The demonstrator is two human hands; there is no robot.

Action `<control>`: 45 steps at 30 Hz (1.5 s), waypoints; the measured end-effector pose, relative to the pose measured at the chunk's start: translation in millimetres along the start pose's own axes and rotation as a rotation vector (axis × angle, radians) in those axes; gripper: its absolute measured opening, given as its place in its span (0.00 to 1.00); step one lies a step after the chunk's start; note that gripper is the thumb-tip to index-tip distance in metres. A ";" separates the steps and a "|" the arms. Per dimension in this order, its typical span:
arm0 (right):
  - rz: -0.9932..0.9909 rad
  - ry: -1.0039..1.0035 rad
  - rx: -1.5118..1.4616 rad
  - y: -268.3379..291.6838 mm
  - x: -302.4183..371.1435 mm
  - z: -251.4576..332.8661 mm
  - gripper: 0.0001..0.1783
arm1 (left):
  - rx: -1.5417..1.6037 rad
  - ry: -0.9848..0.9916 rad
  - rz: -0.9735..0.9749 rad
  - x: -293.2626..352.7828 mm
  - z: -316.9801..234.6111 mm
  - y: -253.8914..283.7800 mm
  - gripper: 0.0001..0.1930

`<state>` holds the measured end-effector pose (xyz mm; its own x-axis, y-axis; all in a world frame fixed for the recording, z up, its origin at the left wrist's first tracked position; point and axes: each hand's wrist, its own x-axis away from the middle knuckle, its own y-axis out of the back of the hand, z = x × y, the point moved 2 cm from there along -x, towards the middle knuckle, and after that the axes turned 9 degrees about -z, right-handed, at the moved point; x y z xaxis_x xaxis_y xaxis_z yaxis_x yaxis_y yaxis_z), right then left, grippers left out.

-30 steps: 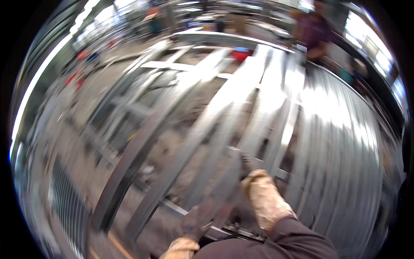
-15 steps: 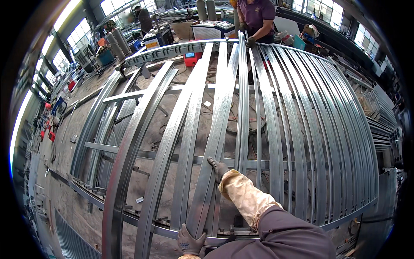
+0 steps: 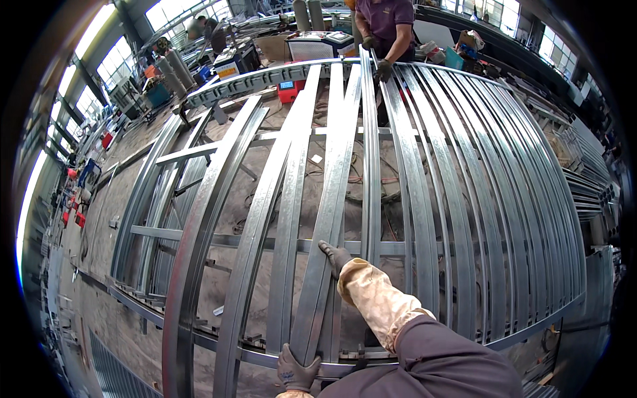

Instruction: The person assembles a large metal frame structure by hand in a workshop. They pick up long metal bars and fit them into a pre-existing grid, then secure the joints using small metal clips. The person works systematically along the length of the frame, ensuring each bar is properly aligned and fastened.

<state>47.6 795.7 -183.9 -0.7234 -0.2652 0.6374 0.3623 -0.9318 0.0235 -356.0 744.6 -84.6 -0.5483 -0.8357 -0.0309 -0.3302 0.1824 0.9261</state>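
Metal bar [image 3: 328, 205] lies across frame [image 3: 391, 248]. Left hand [image 3: 296, 371] grasps its near end; right hand [image 3: 336, 259] touches its right edge, grip unclear. Judged stiff, fairly heavy, slick; best held by both edges.

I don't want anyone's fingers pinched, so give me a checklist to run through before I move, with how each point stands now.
1. Left hand touching the near end of the metal profile: ok.
2. Right hand against the same profile, farther along: ok.
3. Both hands gloved: ok.
4. Co-worker's hands well away from its far end: not ok; they hold the neighbouring profile close by.
5. Profile free of fastenings: cannot tell.
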 end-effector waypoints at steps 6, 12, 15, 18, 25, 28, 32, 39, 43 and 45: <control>0.043 0.017 0.184 -18.8 42.2 24.1 0.48 | 0.017 0.039 0.051 2.4 12.5 14.5 0.63; -0.050 0.050 0.442 -3.5 -10.2 4.9 0.60 | 0.029 -0.040 0.227 -13.0 4.1 20.9 0.67; 0.045 0.037 0.395 -15.7 -4.1 2.7 0.60 | 0.033 -0.076 0.271 -17.2 11.4 30.1 0.68; 0.037 0.081 0.402 -20.1 4.5 10.4 0.60 | 0.083 -0.130 0.236 -17.4 23.2 22.4 0.68; -0.007 0.161 0.435 -15.3 -2.7 10.7 0.60 | 0.118 -0.157 0.263 -21.0 24.2 22.6 0.65; -0.012 0.176 0.447 -16.3 -6.8 9.4 0.60 | 0.124 -0.157 0.255 -20.7 25.3 22.9 0.65; -0.020 0.195 0.461 -14.2 -10.3 7.3 0.60 | 0.147 -0.177 0.216 -19.4 27.7 16.6 0.64; 0.012 0.216 0.464 -37.2 0.1 -2.5 0.60 | 0.139 -0.137 0.178 -14.4 42.6 18.2 0.64; -0.026 0.231 0.482 -1.0 -65.2 -26.1 0.61 | 0.176 -0.185 0.200 -17.4 24.8 11.2 0.64; -0.057 0.235 0.512 6.2 -85.5 -31.9 0.62 | 0.179 -0.202 0.187 -17.9 20.9 8.9 0.64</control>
<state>92.9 804.6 -262.9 -0.8405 -0.3205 0.4368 0.5151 -0.7226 0.4609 -365.2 772.0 -83.6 -0.7474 -0.6630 0.0431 -0.3296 0.4264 0.8424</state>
